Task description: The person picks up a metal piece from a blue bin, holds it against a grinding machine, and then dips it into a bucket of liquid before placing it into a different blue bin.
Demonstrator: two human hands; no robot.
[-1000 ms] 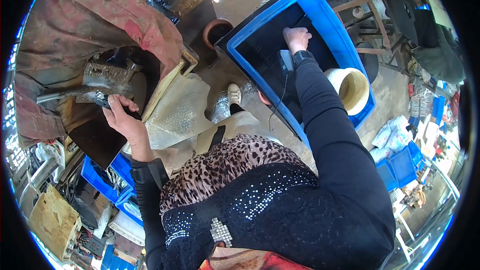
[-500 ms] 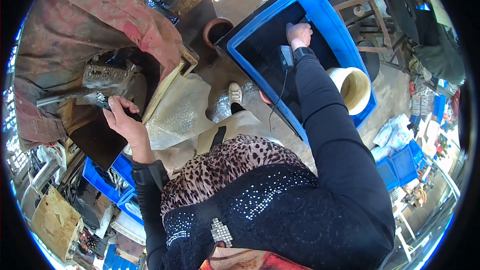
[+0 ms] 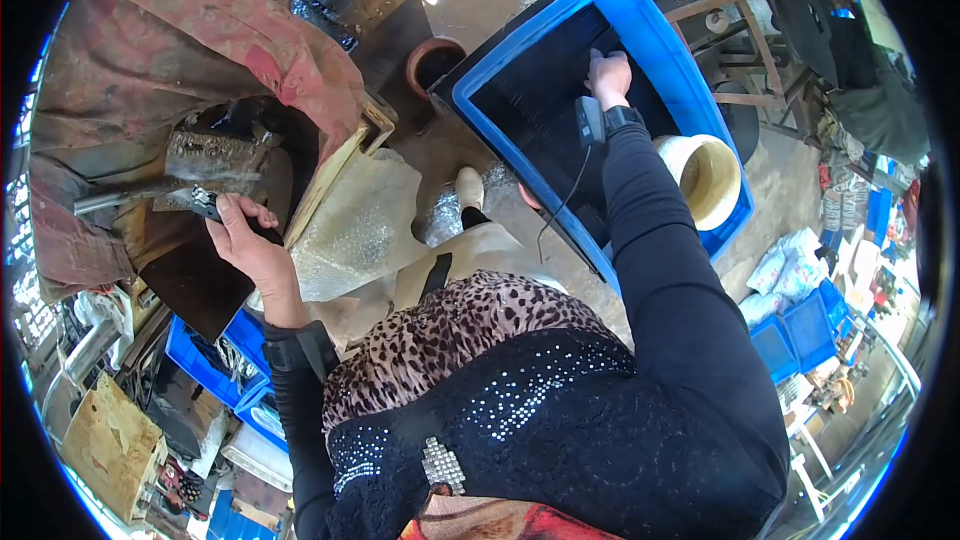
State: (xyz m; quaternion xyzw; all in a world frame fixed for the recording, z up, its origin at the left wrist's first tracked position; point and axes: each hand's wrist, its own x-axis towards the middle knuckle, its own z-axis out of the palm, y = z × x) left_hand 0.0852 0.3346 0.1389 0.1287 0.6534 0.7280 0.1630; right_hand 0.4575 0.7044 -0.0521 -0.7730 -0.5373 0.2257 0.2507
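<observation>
My left hand (image 3: 245,245) is closed around a small black piece (image 3: 205,203), whose kind I cannot make out. It is held up beside a metal bar (image 3: 120,196) in the cloth-draped work recess on the left. With my arm stretched out, my right hand (image 3: 609,77) reaches into a large blue bin (image 3: 680,68). Its fingers are curled together over the dark, finely ridged contents (image 3: 525,95); whatever they hold is hidden. A small grey box (image 3: 589,120) with a thin cable sits by my right wrist.
A cream bucket (image 3: 712,185) stands in the bin's near right corner. A brown round pot (image 3: 434,62) is on the floor left of the bin. Red patterned cloth (image 3: 200,15) covers the work stand, with a wooden edge (image 3: 335,170). More blue crates (image 3: 797,332) stand at right.
My right hand has shifted slightly to the right within the bin, its fingers still curled. The grey box moved along with my wrist. My left hand has stayed almost still.
</observation>
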